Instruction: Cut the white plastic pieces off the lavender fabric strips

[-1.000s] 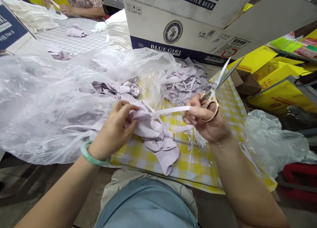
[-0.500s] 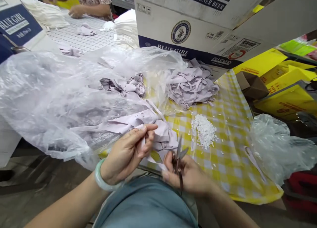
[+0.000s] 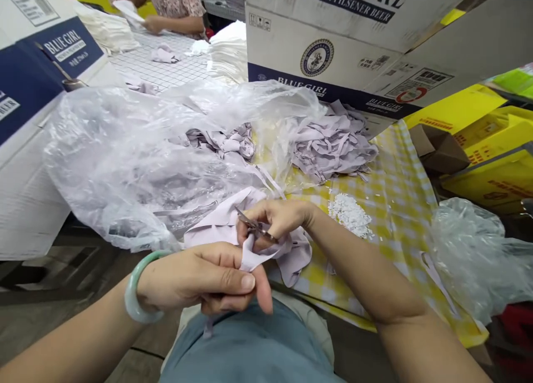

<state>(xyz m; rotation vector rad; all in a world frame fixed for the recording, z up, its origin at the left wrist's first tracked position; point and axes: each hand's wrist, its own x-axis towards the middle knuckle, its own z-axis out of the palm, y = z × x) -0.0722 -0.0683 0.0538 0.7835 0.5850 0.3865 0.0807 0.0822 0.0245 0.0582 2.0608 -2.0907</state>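
Note:
My left hand [image 3: 200, 277], with a pale green bangle on its wrist, pinches a narrow lilac fabric strip [image 3: 250, 258] between thumb and fingers. Just beyond it, my right hand [image 3: 285, 216] is closed around small scissors [image 3: 255, 225], their blades pointing up and left. The strip passes up toward the right fingers; whether they grip it too is hard to make out. Underneath lies more lilac fabric [image 3: 219, 222] at the table's front edge. A large clear plastic bag [image 3: 112, 150] with lilac cloth spreads out behind my left hand.
A heap of lilac pieces [image 3: 333, 141] lies before a tall carton [image 3: 283, 44]. White trimmings [image 3: 350, 213] are piled on the yellow checked cloth [image 3: 400, 205]. Another carton [image 3: 66, 50] stands left, a crumpled plastic bag [image 3: 474, 255] right. Across the table, a person [image 3: 175, 8] handles white cloth.
My right hand has moved up and left with the scissors, reaching past my left hand. The left hand has turned and come nearer, drawing the strip taut. The whole view has shifted slightly.

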